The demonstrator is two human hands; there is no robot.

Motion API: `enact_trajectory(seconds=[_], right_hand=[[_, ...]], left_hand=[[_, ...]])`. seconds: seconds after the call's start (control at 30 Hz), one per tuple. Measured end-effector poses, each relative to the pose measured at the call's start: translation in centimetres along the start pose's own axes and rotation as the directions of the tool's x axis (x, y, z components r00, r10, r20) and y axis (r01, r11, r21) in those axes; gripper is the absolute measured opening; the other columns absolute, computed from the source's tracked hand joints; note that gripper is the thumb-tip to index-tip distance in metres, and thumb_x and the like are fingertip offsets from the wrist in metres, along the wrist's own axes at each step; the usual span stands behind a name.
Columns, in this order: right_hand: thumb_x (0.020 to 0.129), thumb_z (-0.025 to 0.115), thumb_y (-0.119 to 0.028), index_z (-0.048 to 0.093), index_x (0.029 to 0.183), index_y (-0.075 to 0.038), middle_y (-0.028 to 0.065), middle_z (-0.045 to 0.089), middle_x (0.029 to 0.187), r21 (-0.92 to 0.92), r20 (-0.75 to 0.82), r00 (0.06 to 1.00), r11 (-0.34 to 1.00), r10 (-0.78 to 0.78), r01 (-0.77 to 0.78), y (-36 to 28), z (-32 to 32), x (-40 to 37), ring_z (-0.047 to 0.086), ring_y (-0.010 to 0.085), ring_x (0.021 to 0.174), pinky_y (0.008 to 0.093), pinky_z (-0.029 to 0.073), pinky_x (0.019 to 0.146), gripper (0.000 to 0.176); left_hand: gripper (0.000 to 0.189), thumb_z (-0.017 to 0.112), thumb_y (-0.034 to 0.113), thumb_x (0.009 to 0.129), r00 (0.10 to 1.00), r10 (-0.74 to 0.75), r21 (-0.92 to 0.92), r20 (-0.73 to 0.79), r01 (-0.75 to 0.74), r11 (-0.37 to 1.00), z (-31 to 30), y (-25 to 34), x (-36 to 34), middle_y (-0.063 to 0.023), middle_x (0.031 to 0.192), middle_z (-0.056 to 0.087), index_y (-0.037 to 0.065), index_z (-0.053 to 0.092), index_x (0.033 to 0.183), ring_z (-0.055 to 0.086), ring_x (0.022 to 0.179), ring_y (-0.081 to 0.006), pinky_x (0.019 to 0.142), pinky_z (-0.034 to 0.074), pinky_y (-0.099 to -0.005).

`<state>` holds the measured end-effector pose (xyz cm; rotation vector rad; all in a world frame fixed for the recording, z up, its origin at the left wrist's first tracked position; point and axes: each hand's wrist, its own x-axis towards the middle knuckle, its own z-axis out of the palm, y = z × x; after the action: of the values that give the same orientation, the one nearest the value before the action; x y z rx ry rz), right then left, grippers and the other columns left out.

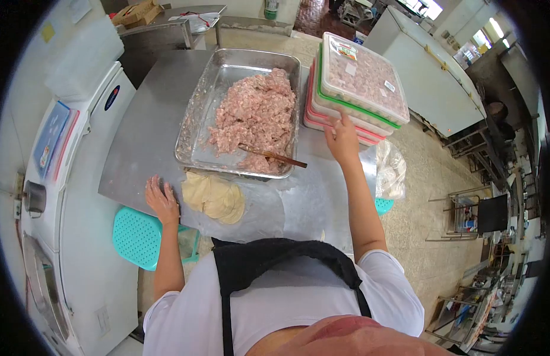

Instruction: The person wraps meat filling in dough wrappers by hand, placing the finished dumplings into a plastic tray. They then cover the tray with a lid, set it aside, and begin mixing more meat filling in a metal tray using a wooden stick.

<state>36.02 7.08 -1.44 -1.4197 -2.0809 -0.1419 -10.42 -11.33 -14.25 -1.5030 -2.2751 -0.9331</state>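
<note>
My left hand [162, 199] lies on the left front edge of the metal table, fingers stretched out and holding nothing. Just right of it is a pile of round, pale yellow dough wrappers [214, 199] on a clear plastic sheet [263, 213]. My right hand [344, 139] touches the front side of the stacked plastic boxes [364, 80], index finger extended and nothing visibly held. The top box's clear lid shows many small pale pieces inside. Between my hands, a deep metal tray [197, 118] holds minced meat [257, 110], with a flat wooden stick [281, 158] leaning over its front rim.
A turquoise stool [138, 237] stands under the table's left edge. White freezers stand at left [100, 237] and at far right [414, 71]. A clear plastic bag [391, 169] is beyond the table's right edge. A cardboard box [138, 13] sits at the back left.
</note>
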Motion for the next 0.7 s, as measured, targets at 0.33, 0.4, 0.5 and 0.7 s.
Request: enact_trajectory(seconds=[0.33, 0.4, 0.5, 0.7], right_hand=[[0.085, 0.061, -0.017, 0.054, 0.126, -0.012, 0.0188, 0.042, 0.138, 0.049, -0.243, 0.966, 0.996, 0.086, -0.077, -4.2, -3.5, 3.5, 0.047, 0.0373, 0.12, 0.0416, 0.042, 0.096, 0.042], [0.086, 0.06, -0.017, 0.052, 0.128, -0.012, 0.0192, 0.04, 0.139, 0.001, -0.241, 0.97, 1.0, 0.021, -0.022, -4.1, -1.9, 4.0, 0.046, 0.0364, 0.12, 0.0408, 0.042, 0.096, 0.043], [0.088, 0.057, -0.018, 0.05, 0.131, -0.012, 0.0198, 0.037, 0.142, -0.034, -0.186, 0.982, 0.998, 0.045, -0.052, -3.2, -0.4, 3.7, 0.05, 0.0341, 0.117, 0.0384, 0.044, 0.094, 0.044], [0.09, 0.056, -0.022, 0.049, 0.132, -0.01, 0.0204, 0.036, 0.142, 0.034, 0.039, 0.975, 0.975, 0.217, -0.219, -9.7, -2.5, 3.6, 0.062, 0.0277, 0.095, 0.0345, 0.05, 0.082, 0.044]], left_hand=[[0.043, 0.052, 0.028, 0.09, 0.999, 0.047, -0.088, 0.028, -0.044, 0.995, -1.1, 0.0, 0.3, -0.0217, 0.129, 0.047, 0.005, 0.048, 0.126, 0.042, 0.12, -0.0393, 0.101, 0.03, -0.0492], [0.043, 0.053, 0.029, 0.089, 0.997, 0.065, -0.122, 0.042, -0.059, 0.991, -1.3, -0.1, 0.3, -0.0214, 0.129, 0.047, 0.006, 0.048, 0.126, 0.042, 0.121, -0.0386, 0.102, 0.03, -0.0482], [0.047, 0.057, 0.029, 0.087, 0.994, 0.106, -0.23, 0.019, -0.099, 0.968, -0.9, -0.7, 0.1, -0.0206, 0.131, 0.045, 0.008, 0.048, 0.127, 0.04, 0.122, -0.0383, 0.104, 0.028, -0.0486], [0.053, 0.066, 0.024, 0.081, 0.989, 0.033, -0.266, -0.144, -0.071, 0.961, -4.3, -5.6, 9.7, -0.0204, 0.136, 0.039, 0.011, 0.047, 0.129, 0.035, 0.126, -0.0396, 0.104, 0.026, -0.0499]])
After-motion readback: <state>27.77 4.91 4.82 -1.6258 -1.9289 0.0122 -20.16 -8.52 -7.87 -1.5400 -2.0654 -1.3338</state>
